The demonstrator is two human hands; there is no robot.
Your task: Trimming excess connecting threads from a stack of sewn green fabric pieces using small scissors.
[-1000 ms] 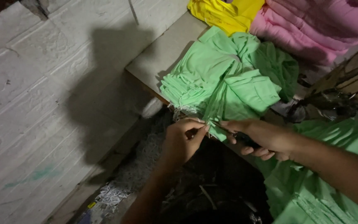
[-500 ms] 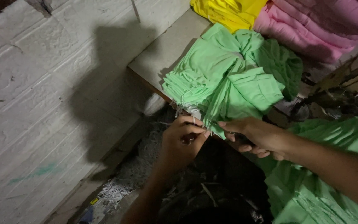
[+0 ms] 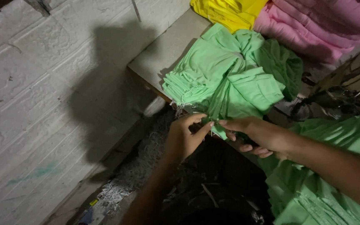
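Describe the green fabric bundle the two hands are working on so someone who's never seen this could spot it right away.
Start at the pale table beside the white brick wall, stacked with yellow cloth and pink cloth. At its near corner lies the green fabric bundle, its lower end pinched between the left hand and right hand. Unlike the green pile at lower right, it is cinched in the middle and fans out.
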